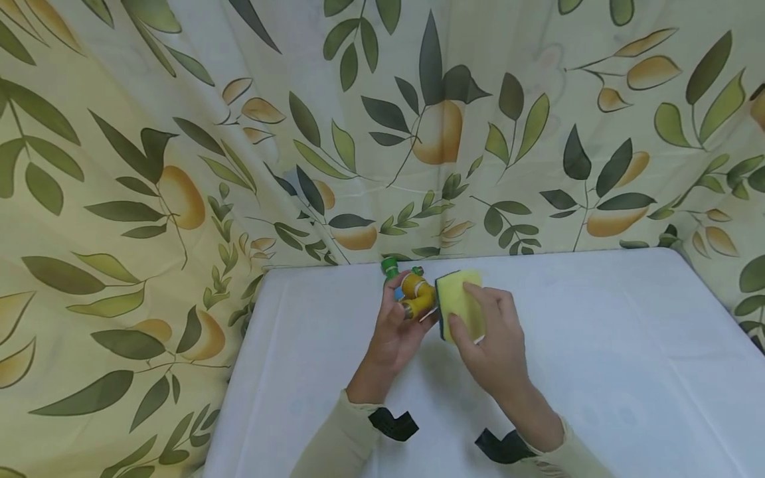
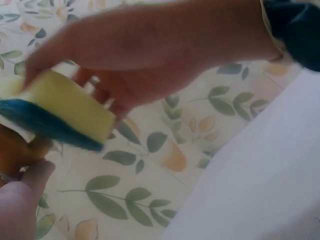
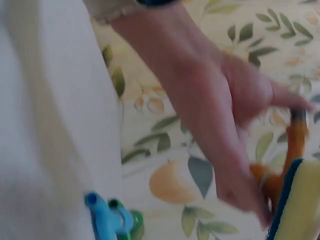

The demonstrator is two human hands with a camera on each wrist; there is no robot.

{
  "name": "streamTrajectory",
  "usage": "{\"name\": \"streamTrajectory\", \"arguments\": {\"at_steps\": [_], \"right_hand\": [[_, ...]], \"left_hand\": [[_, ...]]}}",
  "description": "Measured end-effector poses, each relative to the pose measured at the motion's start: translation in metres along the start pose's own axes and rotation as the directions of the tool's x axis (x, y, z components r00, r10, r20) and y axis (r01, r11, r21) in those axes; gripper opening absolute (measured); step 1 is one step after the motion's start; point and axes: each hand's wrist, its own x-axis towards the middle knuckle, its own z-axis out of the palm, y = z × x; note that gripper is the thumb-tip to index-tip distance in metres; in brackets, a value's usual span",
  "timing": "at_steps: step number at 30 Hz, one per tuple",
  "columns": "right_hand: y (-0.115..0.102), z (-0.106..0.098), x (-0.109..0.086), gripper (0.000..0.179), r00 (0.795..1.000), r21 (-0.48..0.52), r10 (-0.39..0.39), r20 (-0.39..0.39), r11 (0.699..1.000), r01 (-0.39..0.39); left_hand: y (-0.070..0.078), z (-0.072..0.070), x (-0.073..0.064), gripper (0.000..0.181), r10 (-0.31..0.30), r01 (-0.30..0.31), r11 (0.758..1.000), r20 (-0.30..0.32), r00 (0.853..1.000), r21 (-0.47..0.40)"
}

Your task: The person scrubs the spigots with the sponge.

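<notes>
My left hand (image 1: pixel 396 342) holds a curved yellow-orange plastic pipe piece (image 1: pixel 422 300) with a dark end, raised above the table. Its bent shape also shows as an orange tube (image 3: pixel 296 142) in the right wrist view. My right hand (image 1: pixel 501 342) grips a yellow sponge (image 1: pixel 452 289) by its yellow side, thumb and fingers spread over it. The sponge's dark blue-green scouring side (image 2: pixel 50 125) faces the pipe piece in the left wrist view. The two are very close; whether they touch I cannot tell.
Beyond the left hand, a green plastic piece (image 1: pixel 390 267) stands near the back edge of the white table (image 1: pixel 597 372). In the right wrist view, a light blue tube piece (image 3: pixel 104 220) is beside it. A leaf-and-fruit patterned curtain (image 1: pixel 335 133) hangs behind and to the left.
</notes>
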Motion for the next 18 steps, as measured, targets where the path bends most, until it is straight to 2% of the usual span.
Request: {"name": "streamTrajectory", "arguments": {"at_steps": [2, 5, 7, 12, 15, 18], "right_hand": [[-0.007, 0.003, -0.005, 0.052, 0.998, 0.042, -0.034, 0.044, 0.999, 0.032], [-0.012, 0.006, -0.011, 0.052, 0.99, 0.092, -0.129, 0.065, 0.988, 0.122], [-0.01, 0.008, -0.011, 0.051, 0.985, 0.078, -0.165, 0.049, 0.984, 0.161], [-0.007, 0.012, -0.004, 0.049, 0.985, 0.056, -0.171, 0.019, 0.984, 0.17], [-0.008, 0.012, -0.003, 0.045, 0.97, 0.084, -0.243, 0.013, 0.967, 0.241], [-0.006, 0.011, 0.001, 0.042, 0.952, 0.058, -0.307, -0.013, 0.95, 0.307]], "left_hand": [[-0.003, 0.0, 0.0, 0.096, 0.016, -0.015, 0.999, -0.03, 0.999, 0.039], [-0.004, 0.001, 0.0, 0.099, 0.034, -0.03, 0.995, -0.053, 0.998, 0.09], [-0.003, 0.002, -0.001, 0.1, 0.035, -0.03, 0.995, -0.049, 0.998, 0.098], [0.0, 0.003, -0.002, 0.096, 0.025, -0.022, 0.997, -0.042, 0.999, 0.072], [-0.002, 0.002, -0.002, 0.1, 0.026, -0.019, 0.994, -0.065, 0.998, 0.103], [-0.002, 0.001, -0.002, 0.096, 0.044, -0.038, 0.995, -0.068, 0.997, 0.095]]}}
